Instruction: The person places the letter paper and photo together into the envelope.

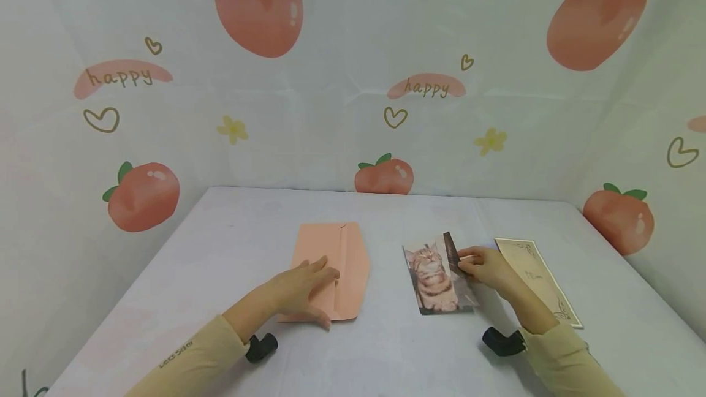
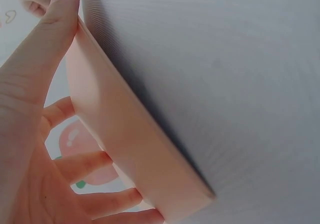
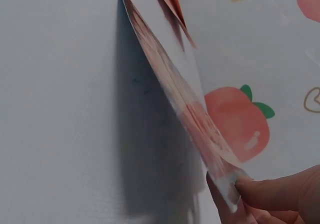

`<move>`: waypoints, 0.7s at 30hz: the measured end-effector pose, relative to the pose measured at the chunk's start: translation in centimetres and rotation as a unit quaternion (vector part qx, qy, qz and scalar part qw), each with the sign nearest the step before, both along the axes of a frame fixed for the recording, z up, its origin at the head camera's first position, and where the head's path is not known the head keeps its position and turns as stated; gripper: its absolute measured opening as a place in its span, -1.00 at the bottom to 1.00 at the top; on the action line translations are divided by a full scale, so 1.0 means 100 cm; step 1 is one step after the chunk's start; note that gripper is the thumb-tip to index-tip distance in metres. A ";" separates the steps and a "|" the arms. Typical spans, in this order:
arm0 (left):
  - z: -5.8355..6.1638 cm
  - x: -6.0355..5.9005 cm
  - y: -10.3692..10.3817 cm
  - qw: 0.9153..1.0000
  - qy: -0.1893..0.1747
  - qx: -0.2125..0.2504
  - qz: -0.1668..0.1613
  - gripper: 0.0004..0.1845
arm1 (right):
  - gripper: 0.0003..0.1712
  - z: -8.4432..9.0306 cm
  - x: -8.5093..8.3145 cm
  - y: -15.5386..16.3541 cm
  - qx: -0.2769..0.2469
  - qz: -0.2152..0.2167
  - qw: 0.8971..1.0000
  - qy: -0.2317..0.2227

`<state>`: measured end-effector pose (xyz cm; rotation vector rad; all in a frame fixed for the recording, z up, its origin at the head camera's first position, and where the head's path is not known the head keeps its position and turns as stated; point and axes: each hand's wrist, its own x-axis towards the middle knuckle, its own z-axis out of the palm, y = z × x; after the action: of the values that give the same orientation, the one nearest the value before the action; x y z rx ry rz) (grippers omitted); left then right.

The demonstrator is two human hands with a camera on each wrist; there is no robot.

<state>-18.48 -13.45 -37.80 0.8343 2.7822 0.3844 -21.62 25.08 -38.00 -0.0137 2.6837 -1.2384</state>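
A pink envelope (image 1: 342,262) lies on the white table (image 1: 237,238), its flap side up. My left hand (image 1: 309,283) rests on its near left part with straight fingers, the thumb at the near edge. In the left wrist view the thumb (image 2: 52,29) lies along the envelope (image 2: 130,139) edge. My right hand (image 1: 469,262) pinches the right edge of a cat photo (image 1: 432,280) and tilts that side up off the table. A second darker print (image 1: 450,249) shows behind it. In the right wrist view, thumb and finger (image 3: 265,191) clamp the photo (image 3: 190,109) corner.
A cream card with a dark ornamental border (image 1: 537,280) lies flat just right of my right hand. Cloth walls printed with peaches enclose the table at the back and both sides. Black wrist camera mounts (image 1: 261,347) sit under both sleeves.
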 end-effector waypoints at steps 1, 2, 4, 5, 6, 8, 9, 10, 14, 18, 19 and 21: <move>0.000 0.000 0.000 1.000 0.000 0.001 0.000 -0.08 | -0.57 0.001 0.000 0.000 -0.002 0.000 1.000 -0.001; 0.000 0.000 0.000 1.000 0.000 0.001 0.000 -0.08 | -0.56 0.001 0.000 0.000 -0.003 0.000 1.000 0.000; 0.000 0.000 0.000 1.000 -0.001 0.002 0.000 -0.08 | -0.56 0.002 0.000 0.000 -0.007 0.001 1.000 0.003; 0.000 0.000 0.000 1.000 -0.001 0.003 0.000 -0.08 | -0.56 0.002 0.000 -0.001 -0.009 0.001 1.000 0.004; 0.000 0.000 0.000 1.000 -0.001 0.003 0.000 -0.08 | -0.56 0.003 0.000 -0.001 -0.011 0.001 1.000 0.005; 0.000 0.000 0.000 1.000 -0.005 0.006 0.002 -0.08 | -0.56 0.004 0.000 -0.001 -0.012 0.002 1.000 0.008; 0.000 0.000 0.000 1.000 -0.007 0.007 0.002 -0.08 | -0.56 0.004 0.000 -0.002 -0.014 0.002 1.000 0.009; 0.001 0.000 0.000 1.000 -0.009 0.008 0.001 -0.09 | -0.56 0.005 0.000 -0.002 -0.014 0.002 1.000 0.009; 0.002 0.001 0.000 1.000 -0.013 0.011 0.002 -0.09 | -0.56 0.006 -0.001 -0.004 -0.018 -0.001 1.000 0.011; 0.002 0.001 0.000 1.000 -0.015 0.012 0.004 -0.10 | -0.55 0.008 -0.002 -0.005 -0.022 0.002 1.000 0.016; 0.002 0.001 0.000 1.000 -0.015 0.012 0.004 -0.10 | -0.55 0.008 -0.002 -0.005 -0.024 0.003 1.000 0.018; 0.002 0.001 0.000 1.000 -0.015 0.010 0.004 -0.10 | -0.55 0.008 -0.004 -0.006 -0.025 0.006 0.999 0.022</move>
<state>-18.35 -13.46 -37.62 0.8139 2.7593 0.4241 -21.99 24.51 -37.22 -0.0650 2.6848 -1.3178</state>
